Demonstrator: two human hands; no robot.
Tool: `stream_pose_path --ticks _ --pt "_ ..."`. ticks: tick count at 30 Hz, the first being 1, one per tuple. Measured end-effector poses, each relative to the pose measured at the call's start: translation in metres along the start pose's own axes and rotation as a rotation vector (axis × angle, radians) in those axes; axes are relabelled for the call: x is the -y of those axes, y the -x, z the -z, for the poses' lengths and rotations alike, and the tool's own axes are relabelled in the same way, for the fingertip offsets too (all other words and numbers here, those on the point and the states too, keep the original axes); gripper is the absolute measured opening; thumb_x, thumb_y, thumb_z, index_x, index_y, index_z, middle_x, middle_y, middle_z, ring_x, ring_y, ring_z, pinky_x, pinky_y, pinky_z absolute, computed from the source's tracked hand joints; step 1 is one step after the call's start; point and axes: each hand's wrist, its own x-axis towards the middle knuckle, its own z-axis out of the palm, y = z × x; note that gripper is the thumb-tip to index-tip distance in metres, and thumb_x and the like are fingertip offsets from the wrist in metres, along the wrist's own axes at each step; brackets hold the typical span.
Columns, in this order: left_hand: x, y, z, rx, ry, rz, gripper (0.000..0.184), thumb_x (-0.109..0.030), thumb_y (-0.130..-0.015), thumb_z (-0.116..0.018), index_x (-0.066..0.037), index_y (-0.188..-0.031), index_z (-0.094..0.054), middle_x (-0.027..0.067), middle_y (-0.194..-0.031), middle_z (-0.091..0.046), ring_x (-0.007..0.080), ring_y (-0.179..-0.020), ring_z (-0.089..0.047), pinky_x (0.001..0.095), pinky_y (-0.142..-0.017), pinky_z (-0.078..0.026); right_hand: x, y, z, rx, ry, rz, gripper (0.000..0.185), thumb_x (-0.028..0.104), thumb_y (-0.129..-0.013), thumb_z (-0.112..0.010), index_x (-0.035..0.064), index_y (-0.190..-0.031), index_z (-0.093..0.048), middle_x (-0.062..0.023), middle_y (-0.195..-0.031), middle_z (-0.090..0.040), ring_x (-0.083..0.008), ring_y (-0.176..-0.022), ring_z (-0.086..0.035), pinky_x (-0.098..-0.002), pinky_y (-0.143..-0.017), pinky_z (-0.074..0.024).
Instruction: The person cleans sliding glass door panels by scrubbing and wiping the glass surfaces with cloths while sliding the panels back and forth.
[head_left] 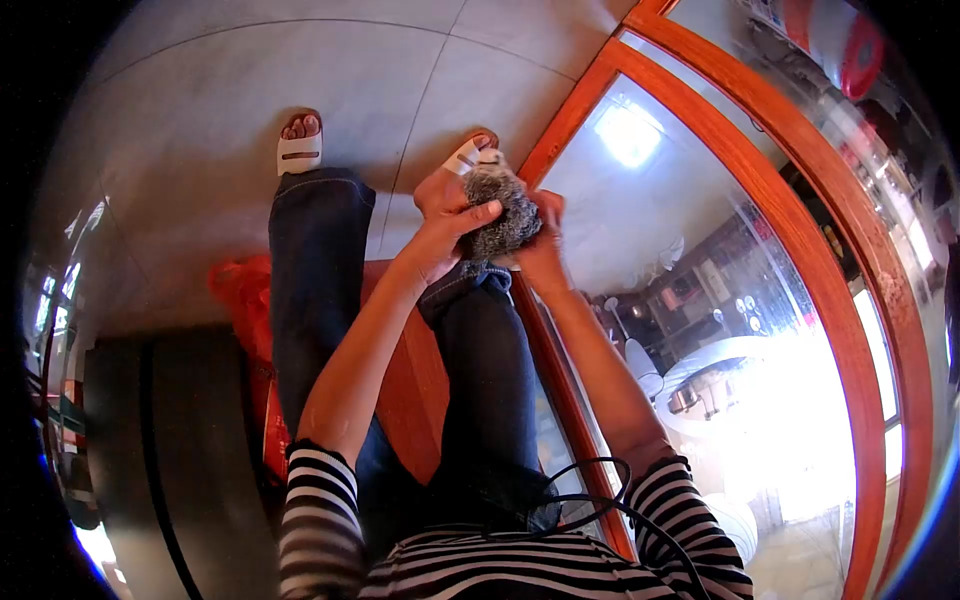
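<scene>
Between my two hands is a small grey furry thing, speckled like a plush toy, with a whitish end pointing away from me. It is held up over my right lower leg and partly covers my right sandal. My left hand grips its left side, the thumb lying across the fur. On the opposite side my right hand is closed against it with bent fingers, slightly blurred. The side facing away from me is hidden.
Glass doors or panels with orange wooden frames stand close on my right. A red plastic bag and a dark case-like block are at my left. A black cable loops over my lap. Tiled floor lies ahead.
</scene>
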Motion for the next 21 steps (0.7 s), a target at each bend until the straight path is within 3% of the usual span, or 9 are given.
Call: stream_pose_path --ticks 2,5,6,9,10,13,17,18,21 --pt "-0.015 0.011 -0.014 -0.061 0.032 0.058 0.036 -0.02 -0.087 -0.063 -0.003 -0.117 -0.052 0.0083 -0.106 -0.06 0.0175 -0.1 -0.059 0.0333 -0.089 -0.048 0.009 0.002 -0.009 0.114 -0.297 -0.058 0.051 0.001 -0.065 -0.066 0.0059 -0.114 -0.053 -0.0151 -0.115 -0.044 -0.0347 -0.121 -0.036 -0.0423 -0.105 -0.0267" --pt "-0.021 0.008 -0.007 -0.118 0.076 0.089 0.035 -0.016 -0.081 -0.07 -0.001 -0.11 -0.057 0.0065 -0.102 -0.061 0.0159 -0.094 -0.06 0.0294 -0.085 -0.049 0.013 0.001 0.007 0.144 0.119 0.129 0.057 0.005 -0.068 -0.065 0.0047 -0.123 -0.05 -0.0165 -0.12 -0.043 -0.0359 -0.123 -0.037 -0.0403 -0.105 -0.0288" --pt "-0.02 0.008 -0.008 -0.127 0.02 0.056 0.033 -0.017 -0.083 -0.068 -0.001 -0.109 -0.059 0.0061 -0.1 -0.062 0.0155 -0.093 -0.06 0.0287 -0.083 -0.049 0.006 0.005 0.009 0.205 -0.144 -0.031 0.06 0.014 -0.074 -0.069 0.002 -0.128 -0.046 -0.0165 -0.124 -0.041 -0.0329 -0.126 -0.036 -0.0374 -0.104 -0.0312" --pt "-0.024 0.008 -0.014 -0.12 -0.054 0.098 0.034 -0.02 -0.083 -0.069 -0.001 -0.11 -0.059 0.006 -0.101 -0.062 0.0154 -0.093 -0.061 0.0285 -0.082 -0.05 0.062 0.004 0.025 0.29 -0.444 -0.126 0.062 0.01 -0.078 -0.07 -0.0008 -0.131 -0.04 -0.0094 -0.123 -0.042 -0.0175 -0.123 -0.038 -0.0323 -0.104 -0.0316" --pt "-0.02 0.006 -0.01 -0.043 -0.119 0.055 0.041 -0.026 -0.086 -0.066 -0.001 -0.116 -0.055 0.0073 -0.108 -0.06 0.0163 -0.098 -0.059 0.0304 -0.086 -0.048 0.06 -0.001 0.025 0.249 -0.206 -0.069 0.064 0.017 -0.076 -0.075 0.0 -0.129 -0.042 -0.0077 -0.121 -0.043 -0.0169 -0.119 -0.041 -0.0323 -0.102 -0.0336" --pt "-0.016 0.005 -0.012 -0.056 -0.019 0.054 0.048 -0.034 -0.088 -0.061 -0.003 -0.122 -0.05 0.008 -0.113 -0.057 0.0171 -0.105 -0.055 0.0323 -0.091 -0.045 0.05 -0.005 0.011 0.146 -0.443 -0.256 0.068 0.022 -0.073 -0.079 0.0017 -0.127 -0.043 -0.0052 -0.119 -0.044 -0.016 -0.113 -0.046 -0.0306 -0.098 -0.0372" --pt "-0.018 -0.002 -0.009 0.024 0.231 0.002 0.048 -0.042 -0.089 -0.058 -0.007 -0.12 -0.048 0.007 -0.111 -0.056 0.016 -0.105 -0.054 0.0323 -0.092 -0.044 0.085 -0.001 0.03 0.035 -0.243 -0.037 0.056 0.021 -0.073 -0.076 0.0008 -0.119 -0.049 -0.0086 -0.117 -0.046 -0.0184 -0.106 -0.047 -0.0337 -0.093 -0.0397" --pt "-0.021 0.002 -0.01 -0.118 0.212 0.066 0.039 -0.041 -0.087 -0.062 -0.007 -0.105 -0.056 0.0044 -0.102 -0.055 0.0144 -0.094 -0.054 0.0294 -0.084 -0.044 0.092 0.004 0.034 0.027 -0.358 -0.131 0.053 0.016 -0.074 -0.073 0.0024 -0.118 -0.048 -0.0092 -0.116 -0.047 -0.018 -0.105 -0.047 -0.0335 -0.093 -0.04" --pt "-0.012 -0.001 0.009 -0.128 -0.156 -0.068 0.033 -0.039 -0.083 -0.069 -0.007 -0.085 -0.06 0.0012 -0.093 -0.052 0.011 -0.083 -0.051 0.0263 -0.076 -0.042 0.113 0.019 0.054 -0.084 -0.582 -0.382 0.049 0.007 -0.074 -0.07 0.0059 -0.117 -0.046 -0.011 -0.116 -0.047 -0.0193 -0.104 -0.048 -0.0338 -0.091 -0.0409"
